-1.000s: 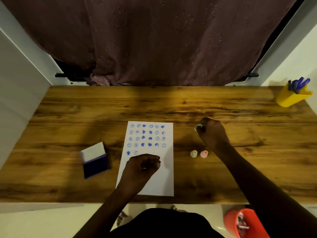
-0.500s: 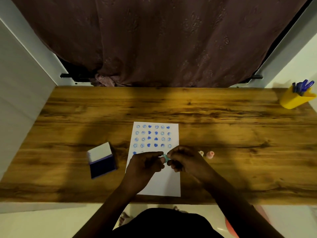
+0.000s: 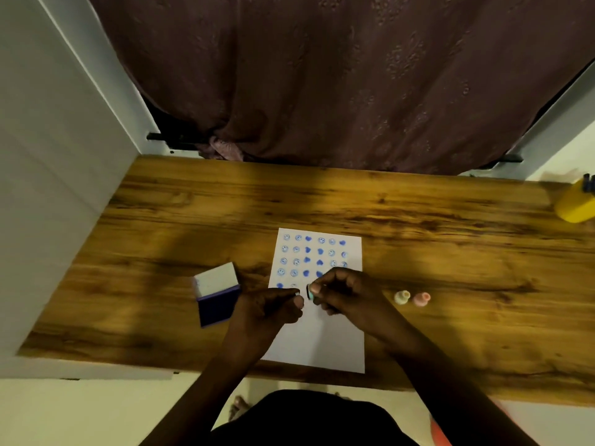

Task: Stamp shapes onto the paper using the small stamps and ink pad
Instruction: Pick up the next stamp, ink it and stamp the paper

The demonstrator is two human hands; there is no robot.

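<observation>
A white paper (image 3: 317, 341) lies on the wooden table (image 3: 450, 259), its upper half covered with rows of blue smiley and heart prints. Both hands meet above the paper's middle. My right hand (image 3: 346, 292) pinches a small teal stamp (image 3: 310, 291) between thumb and fingers. My left hand (image 3: 273, 309) is closed just left of it, fingertips almost touching the stamp; whether it holds something small is unclear. The ink pad (image 3: 217, 292), blue with a raised white lid, stands open left of the paper. A cream stamp (image 3: 401, 297) and a pink stamp (image 3: 421, 299) stand right of the paper.
A yellow pen holder (image 3: 576, 204) with blue pens sits at the table's far right edge. A dark curtain (image 3: 322, 82) hangs behind the table and a white wall (image 3: 42, 188) borders its left side. An orange container (image 3: 439, 434) shows below the table's front edge.
My right hand picked up the teal stamp from the right side of the table and brought it left over the paper to meet my left hand. The view has shifted left.
</observation>
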